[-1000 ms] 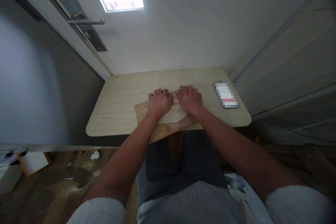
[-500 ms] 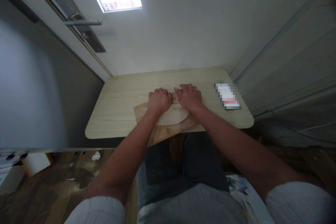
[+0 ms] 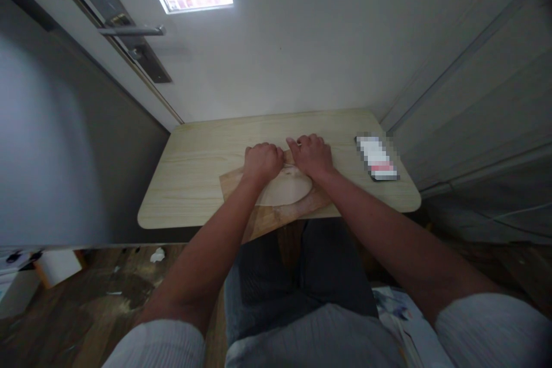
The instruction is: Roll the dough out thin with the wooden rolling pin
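A flat, pale, rounded sheet that looks like dough lies on a thin brown wood-patterned board or mat, whose near corner juts past the table's front edge. My left hand is at the far left part of the dough, fingers curled down over it. Beside it, my right hand grips the far right part, its fingers bent and its thumb toward the left hand. Between the hands the dough's far edge looks folded or bunched. The fingertips of both hands are hidden beneath.
The pale wooden table stands against a white door with a metal handle. A phone with a blurred-out screen lies on the table's right side. Below are my legs, the littered floor and a crumpled white scrap.
The right hand's fingers have shifted slightly, with the thumb raised a little. The dough's near part shows a bit more. The view has tilted slightly.
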A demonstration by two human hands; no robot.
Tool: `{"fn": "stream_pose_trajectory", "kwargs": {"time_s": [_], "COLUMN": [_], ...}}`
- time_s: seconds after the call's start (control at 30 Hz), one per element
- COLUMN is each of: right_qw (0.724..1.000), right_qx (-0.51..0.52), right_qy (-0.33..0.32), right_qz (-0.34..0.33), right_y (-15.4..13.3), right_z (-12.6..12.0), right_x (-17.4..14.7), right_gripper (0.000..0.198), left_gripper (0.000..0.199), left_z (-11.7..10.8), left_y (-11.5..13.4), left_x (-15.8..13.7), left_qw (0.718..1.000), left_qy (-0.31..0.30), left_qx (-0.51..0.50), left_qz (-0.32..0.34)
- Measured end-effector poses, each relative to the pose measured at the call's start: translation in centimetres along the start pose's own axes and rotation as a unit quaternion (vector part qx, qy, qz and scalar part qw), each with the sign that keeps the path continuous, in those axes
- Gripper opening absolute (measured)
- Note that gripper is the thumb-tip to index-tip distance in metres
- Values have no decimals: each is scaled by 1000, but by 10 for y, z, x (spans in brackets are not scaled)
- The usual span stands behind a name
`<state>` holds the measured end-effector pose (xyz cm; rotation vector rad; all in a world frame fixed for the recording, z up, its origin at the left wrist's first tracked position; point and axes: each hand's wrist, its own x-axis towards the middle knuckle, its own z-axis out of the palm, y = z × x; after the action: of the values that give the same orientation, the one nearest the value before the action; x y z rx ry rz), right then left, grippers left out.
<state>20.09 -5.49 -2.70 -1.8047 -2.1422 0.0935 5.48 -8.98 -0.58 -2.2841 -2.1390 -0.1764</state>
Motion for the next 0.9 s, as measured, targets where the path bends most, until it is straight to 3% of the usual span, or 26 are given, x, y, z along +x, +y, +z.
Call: {"fn": "stream_pose_trajectory", "kwargs": {"time_s": [0.9], "right_qw": [1000], "right_qx": [-22], "right_qy": [-11], "right_qz": [20], "right_y": [-3], "right_z": [1], "right_x": [24], "right_gripper": [83], "left_gripper": [60], "left_z": [-1], "left_y": [0], "left_x": [21], "left_qw": [1000], "left_qy": [4], "left_qx": [3], "left_qz": [-28]}}
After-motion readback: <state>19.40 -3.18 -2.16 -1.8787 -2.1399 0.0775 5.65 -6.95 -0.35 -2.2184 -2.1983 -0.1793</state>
